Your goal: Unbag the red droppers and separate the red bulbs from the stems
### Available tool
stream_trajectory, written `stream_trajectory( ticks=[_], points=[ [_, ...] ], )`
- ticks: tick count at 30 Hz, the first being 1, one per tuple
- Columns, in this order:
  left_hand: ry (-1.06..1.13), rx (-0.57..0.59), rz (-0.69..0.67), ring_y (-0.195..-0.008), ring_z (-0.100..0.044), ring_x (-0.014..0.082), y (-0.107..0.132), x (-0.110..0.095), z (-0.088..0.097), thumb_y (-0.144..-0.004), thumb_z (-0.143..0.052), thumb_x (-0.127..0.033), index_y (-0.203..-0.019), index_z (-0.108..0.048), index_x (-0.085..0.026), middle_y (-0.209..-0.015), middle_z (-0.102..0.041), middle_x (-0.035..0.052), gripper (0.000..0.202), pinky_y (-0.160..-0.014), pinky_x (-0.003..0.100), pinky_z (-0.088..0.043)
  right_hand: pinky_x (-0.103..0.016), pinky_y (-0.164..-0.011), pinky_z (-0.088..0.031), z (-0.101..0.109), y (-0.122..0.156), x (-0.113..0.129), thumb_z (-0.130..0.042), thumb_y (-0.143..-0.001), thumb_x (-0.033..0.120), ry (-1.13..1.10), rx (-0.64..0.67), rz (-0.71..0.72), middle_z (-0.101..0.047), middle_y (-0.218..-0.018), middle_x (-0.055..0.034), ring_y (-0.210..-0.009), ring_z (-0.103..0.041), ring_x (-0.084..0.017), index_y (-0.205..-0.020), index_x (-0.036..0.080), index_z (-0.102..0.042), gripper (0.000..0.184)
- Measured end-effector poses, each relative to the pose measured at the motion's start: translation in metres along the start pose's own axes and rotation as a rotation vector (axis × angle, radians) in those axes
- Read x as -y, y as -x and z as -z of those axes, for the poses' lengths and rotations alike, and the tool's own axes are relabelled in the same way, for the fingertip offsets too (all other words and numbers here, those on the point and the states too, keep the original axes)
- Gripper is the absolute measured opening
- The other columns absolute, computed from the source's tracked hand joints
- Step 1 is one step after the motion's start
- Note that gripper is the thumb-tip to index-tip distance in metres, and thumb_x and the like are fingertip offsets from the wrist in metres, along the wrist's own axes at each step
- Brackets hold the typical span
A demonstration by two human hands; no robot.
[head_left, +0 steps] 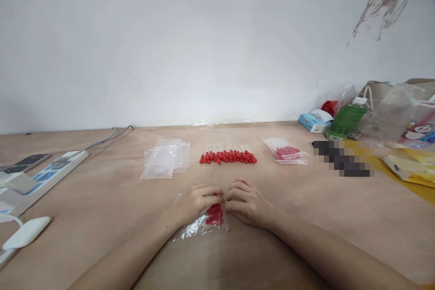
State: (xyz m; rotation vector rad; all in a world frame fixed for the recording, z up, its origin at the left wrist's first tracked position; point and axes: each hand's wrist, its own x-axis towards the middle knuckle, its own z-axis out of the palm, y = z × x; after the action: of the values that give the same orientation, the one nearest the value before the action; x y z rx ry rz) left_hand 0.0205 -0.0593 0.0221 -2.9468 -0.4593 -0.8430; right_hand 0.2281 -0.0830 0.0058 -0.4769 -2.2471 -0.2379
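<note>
A clear plastic bag [195,230] lies flat near the front of the table, with red pieces [215,215] showing through it. Over its upper left part is my left hand [199,201], fingers curled and closed on the plastic. My right hand [249,204] meets the bag's right edge, its fingertips bent together on the film. Just beyond both hands runs a row of thin white sticks with red heads [227,156]. Flat zip bags [165,158] overlap to the left of that row. To its right, a stack of bags [285,150] has red-headed pieces inside.
On the left are a power strip [50,181] with a grey cable, a phone [27,163] and a white charger [27,233]. A tissue pack [314,121], a green bottle [346,120], a blurred-out dark object [341,158] and yellow packaging [414,165] sit on the right. A wall stands behind.
</note>
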Motion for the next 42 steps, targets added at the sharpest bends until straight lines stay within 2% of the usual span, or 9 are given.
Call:
stream_trajectory(
  ticks=[5, 10, 14, 18, 23, 29, 37, 42],
  points=[
    [-0.034, -0.034, -0.040, -0.081, -0.060, 0.0115, 0.0014, -0.0014, -0.0013, -0.092, -0.034, -0.021, -0.093, -0.062, -0.018, -0.092, -0.065, 0.0050, 0.028, -0.073, 0.023, -0.047, -0.029, -0.079, -0.039, 0.0009, -0.0003, 0.0017, -0.051, -0.081, 0.014, -0.022, 0.029, -0.003, -0.059, -0.076, 0.0004, -0.079, -0.049, -0.011, -0.076, 0.020, -0.058, 0.010],
    [-0.023, -0.033, -0.005, -0.085, -0.061, 0.0117, 0.0045, -0.0005, -0.0031, -0.091, -0.035, -0.018, -0.096, -0.061, -0.018, -0.096, -0.066, 0.0040, 0.027, -0.076, 0.022, -0.048, -0.027, -0.075, -0.039, 0.0000, 0.0002, 0.0022, -0.053, -0.081, 0.019, -0.004, 0.064, -0.053, -0.058, -0.073, -0.0002, -0.077, -0.049, -0.011, -0.074, 0.020, -0.058, 0.008],
    [0.000, 0.004, 0.013, -0.084, -0.061, 0.0118, 0.0026, -0.0010, -0.0011, -0.091, -0.036, -0.017, -0.095, -0.062, -0.018, -0.097, -0.066, 0.0031, 0.026, -0.075, 0.022, -0.048, -0.028, -0.075, -0.038, -0.0005, 0.0001, 0.0015, -0.053, -0.082, 0.019, -0.028, 0.073, -0.030, -0.057, -0.073, 0.0001, -0.079, -0.049, -0.012, -0.070, 0.020, -0.057, 0.013],
    [0.066, 0.053, -0.001, -0.092, -0.059, 0.0133, -0.0004, -0.0015, 0.0020, -0.091, -0.035, -0.015, -0.097, -0.061, -0.018, -0.102, -0.063, 0.0051, 0.027, -0.081, 0.024, -0.047, -0.027, -0.076, -0.038, -0.0003, -0.0004, 0.0018, -0.051, -0.081, 0.017, -0.026, 0.065, -0.025, -0.057, -0.073, -0.0004, -0.081, -0.050, -0.012, -0.069, 0.019, -0.057, 0.014],
    [0.072, 0.097, -0.018, -0.091, -0.057, 0.0138, -0.0030, -0.0022, 0.0045, -0.090, -0.037, -0.016, -0.087, -0.060, -0.017, -0.098, -0.063, 0.0052, 0.023, -0.082, 0.026, -0.046, -0.027, -0.075, -0.037, 0.0003, -0.0004, 0.0016, -0.048, -0.081, 0.012, 0.013, 0.067, 0.006, -0.057, -0.071, 0.0010, -0.074, -0.048, -0.010, -0.070, 0.020, -0.055, 0.015],
    [0.072, 0.094, -0.018, -0.098, -0.055, 0.0149, -0.0047, -0.0038, 0.0023, -0.090, -0.035, -0.014, -0.088, -0.059, -0.015, -0.092, -0.064, 0.0068, 0.024, -0.086, 0.027, -0.046, -0.029, -0.083, -0.035, 0.0000, 0.0007, -0.0002, -0.042, -0.083, 0.010, 0.024, 0.163, 0.084, -0.063, -0.079, 0.0012, -0.087, -0.051, -0.011, -0.071, 0.019, -0.053, 0.018],
    [0.044, 0.145, 0.010, -0.098, -0.055, 0.0157, -0.0005, 0.0016, -0.0002, -0.090, -0.038, -0.016, -0.093, -0.056, -0.014, -0.091, -0.061, 0.0067, 0.019, -0.085, 0.027, -0.046, -0.027, -0.077, -0.038, -0.0016, -0.0006, 0.0016, -0.041, -0.087, 0.012, 0.052, 0.044, 0.078, -0.064, -0.076, 0.0004, -0.079, -0.052, -0.011, -0.085, 0.018, -0.058, 0.018],
    [-0.015, 0.096, -0.048, -0.094, -0.056, 0.0149, 0.0000, 0.0032, 0.0018, -0.090, -0.039, -0.018, -0.097, -0.056, -0.014, -0.089, -0.061, 0.0056, 0.019, -0.081, 0.025, -0.046, -0.028, -0.075, -0.037, 0.0009, -0.0015, 0.0009, -0.043, -0.087, 0.014, 0.085, 0.040, 0.083, -0.065, -0.078, 0.0007, -0.077, -0.051, -0.011, -0.084, 0.018, -0.059, 0.017]
  ],
)
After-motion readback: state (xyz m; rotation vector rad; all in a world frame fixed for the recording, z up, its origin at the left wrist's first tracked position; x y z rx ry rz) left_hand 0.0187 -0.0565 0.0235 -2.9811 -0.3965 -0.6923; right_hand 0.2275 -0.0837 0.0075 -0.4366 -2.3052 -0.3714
